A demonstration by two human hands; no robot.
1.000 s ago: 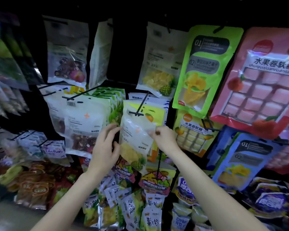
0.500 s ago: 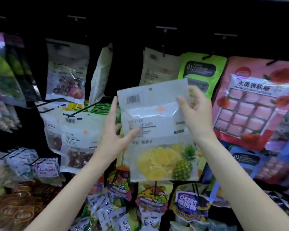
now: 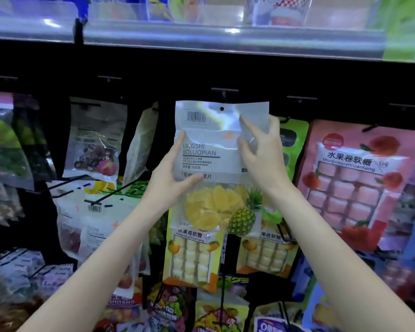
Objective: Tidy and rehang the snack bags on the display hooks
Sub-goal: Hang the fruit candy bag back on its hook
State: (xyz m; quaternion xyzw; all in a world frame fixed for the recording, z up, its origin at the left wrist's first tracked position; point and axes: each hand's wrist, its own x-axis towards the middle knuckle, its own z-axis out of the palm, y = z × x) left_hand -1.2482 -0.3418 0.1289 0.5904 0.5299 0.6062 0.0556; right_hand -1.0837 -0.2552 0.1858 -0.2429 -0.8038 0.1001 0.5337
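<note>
left hand [image 3: 168, 178], right hand [image 3: 264, 159], gripping pineapple bag [image 3: 216, 149]

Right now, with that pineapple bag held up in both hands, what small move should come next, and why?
Probably lift the pineapple bag slightly and push its punched hole onto the hook just above. Both the left hand and right hand grip it, and the hole is not yet threaded.

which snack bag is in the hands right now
The clear pineapple slice bag printed LINGSHI BOLUOPIAN, gripped by the left hand and right hand; the others hang on hooks.
</note>
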